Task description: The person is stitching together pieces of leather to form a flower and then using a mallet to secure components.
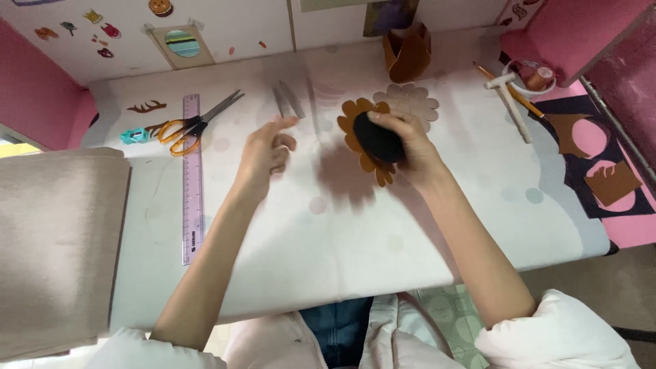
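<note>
While the right hand [410, 147] grips a black rounded piece [378, 137], its fingers are clamped over the top of that piece, which sits on the centre of a brown scalloped flower cutout [355, 126]. This cutout serves as the reference landmark; it is held just above the white worktop [342, 225]. A pale scalloped cutout [413, 101] lies just behind the landmark, partly overlapped by it. The left hand [265, 156] hovers to the left of the landmark, well apart from it, fingers loosely curled and apart, holding nothing. Tweezers [288, 101] lie behind that hand. Farther left of the landmark lie orange-handled scissors [195, 124] and a purple ruler [192, 181]. A brown folded felt piece [407, 53] stands behind the landmark.
</note>
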